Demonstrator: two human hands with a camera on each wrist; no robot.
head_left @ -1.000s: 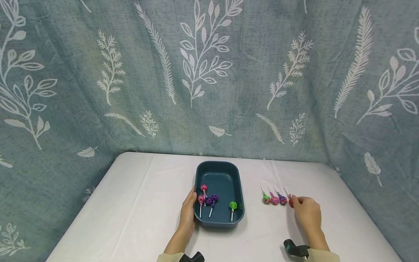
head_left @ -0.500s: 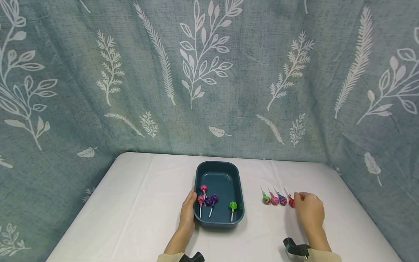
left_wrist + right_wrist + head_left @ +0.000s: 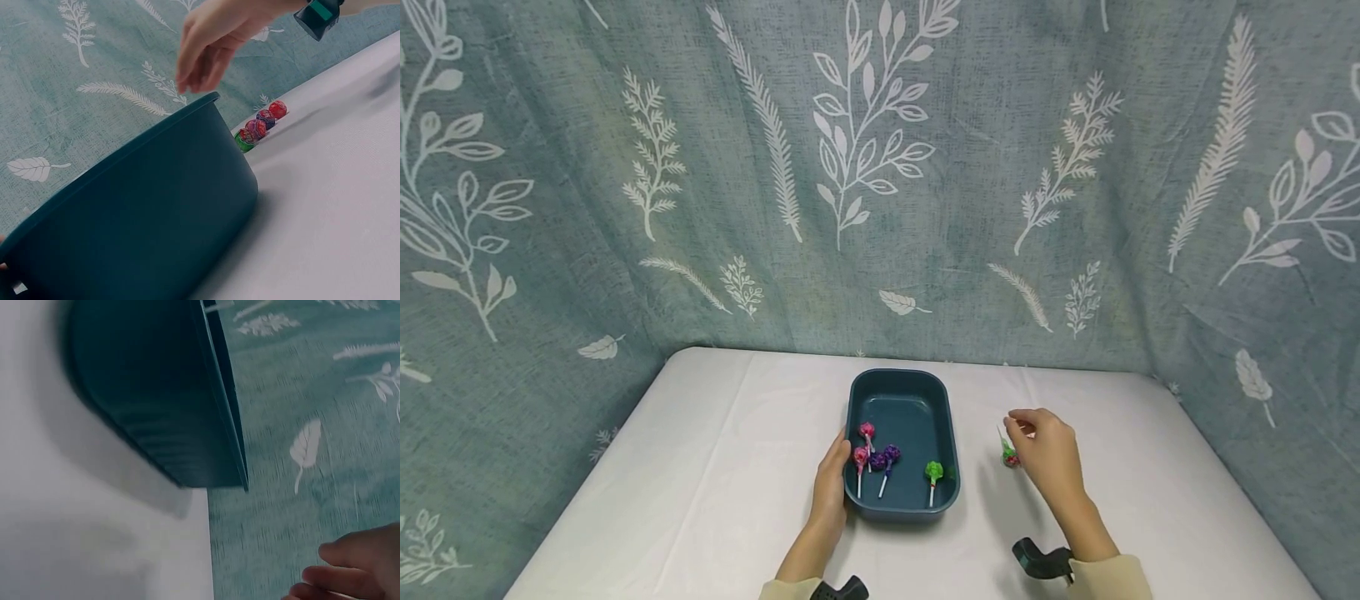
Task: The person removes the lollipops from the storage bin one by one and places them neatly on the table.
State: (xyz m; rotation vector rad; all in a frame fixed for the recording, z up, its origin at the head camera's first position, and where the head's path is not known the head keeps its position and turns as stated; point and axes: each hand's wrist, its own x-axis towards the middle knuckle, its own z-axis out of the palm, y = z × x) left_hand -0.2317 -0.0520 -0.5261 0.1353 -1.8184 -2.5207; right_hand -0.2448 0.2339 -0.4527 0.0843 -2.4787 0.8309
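A dark teal tray (image 3: pixel 946 417) stands mid-table and holds two pink lollipops (image 3: pixel 860 457), purple ones (image 3: pixel 883 456) and a green one (image 3: pixel 933 471). My left hand (image 3: pixel 832 479) lies flat against the tray's left wall with its fingers straight. My right hand (image 3: pixel 1037 446) hovers above a row of lollipops right of the tray, fingers loosely curled and holding nothing. In the head view only the green-wrapped lollipop (image 3: pixel 1009 457) of that row shows. In the left wrist view the whole row lies on the cloth: green (image 3: pixel 243 143), pink (image 3: pixel 253 129), purple (image 3: pixel 265 117), red (image 3: pixel 277 109), with the right hand (image 3: pixel 209 50) above.
A white cloth covers the table (image 3: pixel 715 467). A teal leaf-print curtain (image 3: pixel 880 183) closes off the back and both sides. Black wrist camera mounts (image 3: pixel 1039 560) show near the table's front edge. The right wrist view shows the tray's outer wall (image 3: pixel 156 394), blurred.
My right hand has lifted off the red lollipop at the row's right end and swung left over the row, towards the tray. The left hand and tray have not moved.
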